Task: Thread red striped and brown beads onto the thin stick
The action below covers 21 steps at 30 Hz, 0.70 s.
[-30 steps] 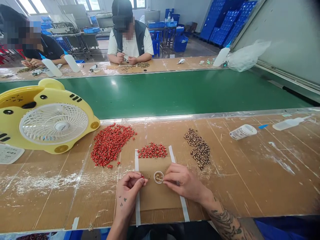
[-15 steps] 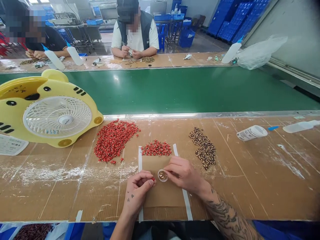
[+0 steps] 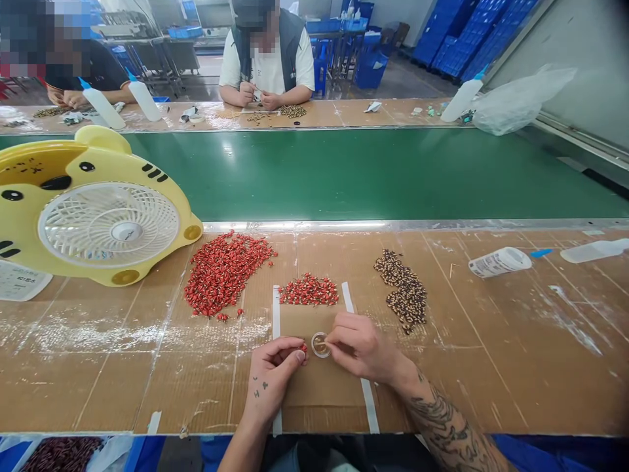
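My left hand (image 3: pixel 276 368) is closed in a pinch around a small red bead-like piece (image 3: pixel 303 349), which shows at the fingertips. Just right of it, a small round clear dish (image 3: pixel 321 354) lies on the brown cardboard. The fingertips of my right hand (image 3: pixel 358 342) are closed on a thin pale stick (image 3: pixel 322 343) that reaches over the dish; its tip is too small to make out. Beyond both hands, between two white tape strips, sits a small heap of red pieces (image 3: pixel 308 290) with dark and pale ends.
A larger red heap (image 3: pixel 223 275) lies left, a dark-and-gold heap (image 3: pixel 401 292) right. A yellow animal-faced fan (image 3: pixel 189 213) stands at far left. A white bottle (image 3: pixel 500 262) lies on the right. Across the green belt (image 3: pixel 344 177), two people work at another table.
My right fingers have shifted slightly, and the thin stick now shows over the dish. My left hand keeps its pinch. The whole view has tilted a little.
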Available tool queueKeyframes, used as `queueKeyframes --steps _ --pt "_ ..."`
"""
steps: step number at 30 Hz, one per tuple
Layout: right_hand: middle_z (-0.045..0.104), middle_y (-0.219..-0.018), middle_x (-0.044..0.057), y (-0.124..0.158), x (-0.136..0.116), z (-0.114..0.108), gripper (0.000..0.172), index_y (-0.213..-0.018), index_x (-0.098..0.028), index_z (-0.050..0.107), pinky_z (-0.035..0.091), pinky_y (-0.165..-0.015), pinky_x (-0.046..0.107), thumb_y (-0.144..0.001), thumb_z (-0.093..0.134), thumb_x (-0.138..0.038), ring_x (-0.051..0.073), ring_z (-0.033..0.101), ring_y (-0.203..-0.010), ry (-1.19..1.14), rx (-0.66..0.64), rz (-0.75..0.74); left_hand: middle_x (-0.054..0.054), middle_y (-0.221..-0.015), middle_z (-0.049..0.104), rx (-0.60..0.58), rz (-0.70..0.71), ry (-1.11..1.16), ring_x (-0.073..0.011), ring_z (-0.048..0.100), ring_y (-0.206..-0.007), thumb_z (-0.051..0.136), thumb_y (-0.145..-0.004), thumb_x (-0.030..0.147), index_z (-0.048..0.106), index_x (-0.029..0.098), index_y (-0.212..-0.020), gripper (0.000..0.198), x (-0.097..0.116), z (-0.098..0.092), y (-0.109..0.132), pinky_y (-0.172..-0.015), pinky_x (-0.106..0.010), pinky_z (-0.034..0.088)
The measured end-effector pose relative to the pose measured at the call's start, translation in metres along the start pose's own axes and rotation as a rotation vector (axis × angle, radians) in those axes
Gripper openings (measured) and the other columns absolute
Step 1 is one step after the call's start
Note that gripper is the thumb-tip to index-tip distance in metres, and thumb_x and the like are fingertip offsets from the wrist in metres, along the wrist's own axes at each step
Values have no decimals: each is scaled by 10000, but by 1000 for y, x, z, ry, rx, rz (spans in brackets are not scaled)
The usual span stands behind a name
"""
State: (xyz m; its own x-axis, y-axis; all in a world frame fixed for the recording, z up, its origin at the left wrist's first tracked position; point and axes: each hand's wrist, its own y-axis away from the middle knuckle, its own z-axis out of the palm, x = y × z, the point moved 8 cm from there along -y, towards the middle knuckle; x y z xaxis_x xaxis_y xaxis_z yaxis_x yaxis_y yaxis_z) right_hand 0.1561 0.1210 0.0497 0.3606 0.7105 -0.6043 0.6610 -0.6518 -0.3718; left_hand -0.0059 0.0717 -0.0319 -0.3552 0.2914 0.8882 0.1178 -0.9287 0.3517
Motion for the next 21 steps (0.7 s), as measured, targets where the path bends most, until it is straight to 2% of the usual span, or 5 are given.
queueKeyframes --steps 3,7,10,15,21 --pt "526 -620 1 1 -1 -6 219 -720 -185 604 346 -554 270 -929 538 -186 148 468 -588 -52 14 21 -70 -709 790 2 -4 -22 -189 712 -626 856 -683 281 815 166 -814 179 1 1 0 -650 -281 577" --pt "541 -623 -6 1 1 -25 180 -737 -188 624 379 -558 262 -909 570 -191 136 490 -577 -160 158 120 -68 -709 792 -6 -13 -36 -191 718 -628 856 -679 275 810 167 -804 171 4 4 1 -644 -278 582" --pt "542 -611 -9 -1 -4 -32 165 -725 -187 629 381 -536 254 -883 582 -169 129 492 -560 -234 233 127 -65 -704 793 -5 -21 -52 -187 718 -624 861 -671 278 808 169 -796 174 6 6 1 -644 -271 581" --pt "554 -598 -9 -8 -10 -29 149 -712 -183 645 385 -528 248 -851 601 -153 124 498 -549 -274 244 120 -66 -711 795 -13 -28 -73 -182 711 -624 857 -678 290 808 166 -798 179 7 8 2 -647 -267 575" --pt "575 -602 0 -9 -12 -25 168 -729 -180 659 393 -526 247 -886 599 -184 126 509 -555 -267 224 97 -72 -735 797 -18 -16 -77 -187 711 -641 846 -699 298 808 162 -822 188 4 6 2 -662 -270 565"
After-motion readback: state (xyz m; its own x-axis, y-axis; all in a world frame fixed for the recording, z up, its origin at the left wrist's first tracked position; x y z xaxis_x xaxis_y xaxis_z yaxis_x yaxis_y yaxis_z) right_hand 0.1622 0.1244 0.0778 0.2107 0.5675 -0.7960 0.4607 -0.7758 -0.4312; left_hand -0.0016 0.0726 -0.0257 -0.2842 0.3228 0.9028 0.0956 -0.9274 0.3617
